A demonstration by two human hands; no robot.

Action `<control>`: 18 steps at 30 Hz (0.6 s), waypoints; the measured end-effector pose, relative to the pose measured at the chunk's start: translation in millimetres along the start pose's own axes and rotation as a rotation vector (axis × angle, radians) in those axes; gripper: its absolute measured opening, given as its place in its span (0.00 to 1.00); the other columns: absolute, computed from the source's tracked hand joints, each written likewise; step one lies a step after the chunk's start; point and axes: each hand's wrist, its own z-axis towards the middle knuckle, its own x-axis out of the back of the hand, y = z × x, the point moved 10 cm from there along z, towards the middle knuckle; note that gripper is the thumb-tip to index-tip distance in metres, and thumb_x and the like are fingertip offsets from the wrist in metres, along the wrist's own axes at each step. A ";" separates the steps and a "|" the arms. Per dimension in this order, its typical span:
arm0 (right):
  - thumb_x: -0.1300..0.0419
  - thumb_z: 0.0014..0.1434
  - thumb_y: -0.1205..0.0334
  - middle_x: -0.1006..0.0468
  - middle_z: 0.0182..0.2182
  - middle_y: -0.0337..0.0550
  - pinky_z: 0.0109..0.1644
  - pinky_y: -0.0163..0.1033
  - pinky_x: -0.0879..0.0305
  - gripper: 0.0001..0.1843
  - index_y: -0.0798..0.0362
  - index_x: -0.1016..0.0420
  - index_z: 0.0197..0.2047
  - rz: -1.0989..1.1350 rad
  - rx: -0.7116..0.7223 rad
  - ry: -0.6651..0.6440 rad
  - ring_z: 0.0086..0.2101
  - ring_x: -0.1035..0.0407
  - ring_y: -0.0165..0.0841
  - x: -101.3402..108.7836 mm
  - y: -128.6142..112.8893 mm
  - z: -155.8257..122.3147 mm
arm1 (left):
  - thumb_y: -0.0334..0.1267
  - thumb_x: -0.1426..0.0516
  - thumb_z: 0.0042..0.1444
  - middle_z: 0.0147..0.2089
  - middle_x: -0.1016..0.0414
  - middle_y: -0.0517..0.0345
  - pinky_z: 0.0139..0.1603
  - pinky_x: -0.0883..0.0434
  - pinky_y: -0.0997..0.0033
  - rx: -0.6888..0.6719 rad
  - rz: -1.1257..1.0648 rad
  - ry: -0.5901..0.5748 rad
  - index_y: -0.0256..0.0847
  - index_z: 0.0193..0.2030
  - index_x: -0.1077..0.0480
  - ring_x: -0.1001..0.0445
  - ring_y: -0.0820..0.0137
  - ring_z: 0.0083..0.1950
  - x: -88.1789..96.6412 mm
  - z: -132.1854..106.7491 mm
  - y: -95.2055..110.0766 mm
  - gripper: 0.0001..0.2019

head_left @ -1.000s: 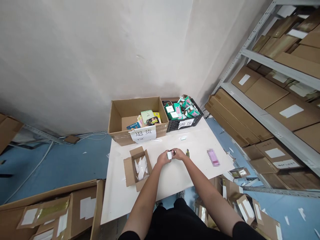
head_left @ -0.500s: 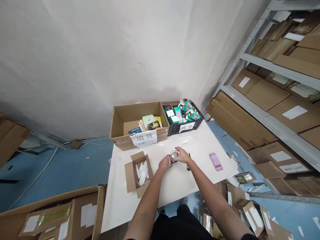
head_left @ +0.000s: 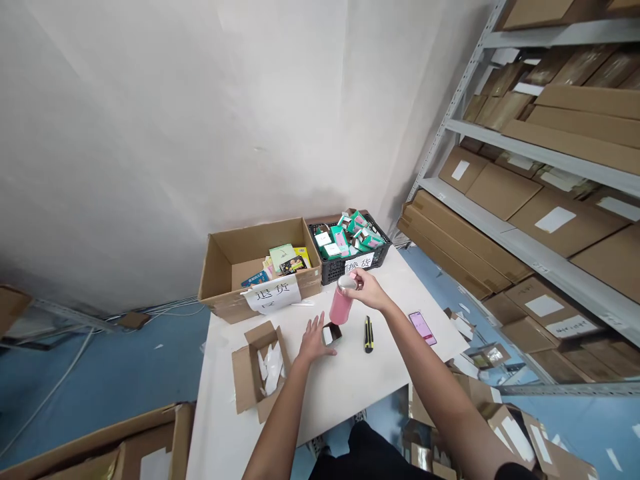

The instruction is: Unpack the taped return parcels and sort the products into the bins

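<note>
My right hand (head_left: 367,290) is closed round the top of a pink bottle (head_left: 341,308) with a silvery lid and holds it above the table, slightly tilted. Just below the bottle stands a small open box (head_left: 331,333), dark inside with a white flap. Beside that box is my left hand (head_left: 313,339), its fingers spread and apart, the fingertips close to the box's side; whether they touch it I cannot tell. A black and yellow utility knife (head_left: 369,335) lies to the right of the small box.
An open carton (head_left: 273,333) with white paper stands left on the white table (head_left: 220,393). Behind are a large labelled carton (head_left: 215,293) of booklets and a black crate (head_left: 327,272) of green boxes. A phone (head_left: 423,328) lies right; shelves (head_left: 470,127) hold cartons.
The pink bottle has come up out of the small box in my right hand. My left hand has opened its fingers beside the box. The view has shifted slightly to the right.
</note>
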 end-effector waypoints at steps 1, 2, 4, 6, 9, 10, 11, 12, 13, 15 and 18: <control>0.29 0.49 0.52 0.25 0.32 0.34 0.34 0.33 0.36 0.21 0.49 0.34 0.39 0.012 -0.002 -0.014 0.32 0.31 0.31 0.8 1.7 2.5 | 0.46 0.23 0.32 0.82 0.55 0.39 0.76 0.45 0.48 -0.046 -0.015 0.059 0.46 0.81 0.63 0.58 0.42 0.82 17.0 -5.5 12.4 0.74; 0.28 0.48 0.52 0.25 0.32 0.33 0.34 0.33 0.37 0.21 0.49 0.34 0.38 0.018 -0.003 -0.028 0.31 0.31 0.30 1.1 3.1 5.1 | 0.48 0.23 0.34 0.82 0.56 0.40 0.76 0.46 0.48 -0.090 -0.059 0.129 0.47 0.81 0.63 0.58 0.43 0.82 36.5 -11.9 27.1 0.73; 0.27 0.47 0.51 0.25 0.30 0.32 0.34 0.33 0.37 0.22 0.50 0.34 0.36 0.018 -0.006 -0.052 0.30 0.33 0.29 0.0 3.9 10.4 | 0.51 0.27 0.44 0.81 0.52 0.43 0.74 0.40 0.50 -0.155 -0.208 0.271 0.51 0.81 0.60 0.47 0.48 0.79 77.9 -26.2 61.3 0.64; 0.26 0.46 0.50 0.26 0.29 0.31 0.34 0.33 0.38 0.23 0.50 0.33 0.36 0.010 -0.004 -0.086 0.29 0.34 0.29 -4.5 0.8 14.9 | 0.52 0.32 0.53 0.78 0.43 0.45 0.66 0.31 0.53 -0.200 -0.371 0.369 0.55 0.80 0.57 0.32 0.54 0.71 113.3 -38.4 101.3 0.53; 0.24 0.45 0.48 0.26 0.28 0.31 0.34 0.34 0.38 0.25 0.50 0.32 0.37 0.020 0.012 -0.133 0.29 0.35 0.30 -10.5 -9.3 17.4 | 0.47 0.27 0.48 0.71 0.33 0.46 0.61 0.26 0.54 -0.280 -0.485 0.495 0.53 0.78 0.50 0.26 0.55 0.64 154.3 -51.5 164.3 0.54; 0.24 0.45 0.48 0.25 0.29 0.32 0.35 0.35 0.37 0.26 0.50 0.31 0.38 0.047 0.023 -0.141 0.30 0.33 0.30 -10.0 -13.1 16.7 | 0.46 0.27 0.47 0.69 0.31 0.46 0.61 0.26 0.55 -0.263 -0.489 0.556 0.52 0.76 0.46 0.26 0.55 0.64 165.5 -55.2 177.7 0.53; 0.24 0.45 0.47 0.24 0.31 0.34 0.37 0.36 0.35 0.26 0.50 0.29 0.40 0.095 0.036 -0.151 0.32 0.31 0.32 -8.4 -16.5 15.0 | 0.45 0.26 0.46 0.68 0.29 0.46 0.60 0.26 0.55 -0.255 -0.492 0.595 0.51 0.75 0.44 0.25 0.55 0.63 173.9 -58.1 189.5 0.51; 0.24 0.46 0.47 0.22 0.35 0.36 0.40 0.37 0.33 0.27 0.50 0.28 0.43 0.165 0.046 -0.174 0.35 0.29 0.33 -7.0 -18.7 12.1 | 0.45 0.26 0.46 0.67 0.28 0.46 0.60 0.26 0.55 -0.248 -0.508 0.628 0.50 0.75 0.43 0.25 0.55 0.62 180.9 -61.3 198.0 0.51; 0.24 0.47 0.47 0.21 0.40 0.39 0.45 0.39 0.31 0.30 0.49 0.27 0.49 0.245 0.051 -0.221 0.40 0.27 0.35 -7.0 -19.6 7.8 | 0.46 0.26 0.46 0.65 0.27 0.46 0.60 0.26 0.56 -0.247 -0.540 0.650 0.49 0.74 0.43 0.24 0.56 0.61 186.3 -64.4 204.0 0.51; 0.23 0.48 0.49 0.21 0.50 0.44 0.53 0.43 0.29 0.40 0.46 0.31 0.62 0.398 0.045 -0.379 0.49 0.26 0.38 -12.6 -18.0 -5.9 | 0.47 0.26 0.47 0.63 0.24 0.45 0.59 0.25 0.57 -0.268 -0.650 0.657 0.48 0.76 0.46 0.22 0.57 0.58 193.3 -70.3 211.5 0.52; 0.21 0.45 0.53 0.22 0.57 0.48 0.57 0.47 0.29 0.59 0.40 0.45 0.74 0.509 0.020 -0.575 0.55 0.26 0.42 -24.7 -9.7 -30.9 | 0.49 0.28 0.50 0.60 0.22 0.44 0.57 0.23 0.58 -0.322 -0.819 0.587 0.48 0.78 0.54 0.19 0.59 0.55 195.6 -76.5 222.7 0.55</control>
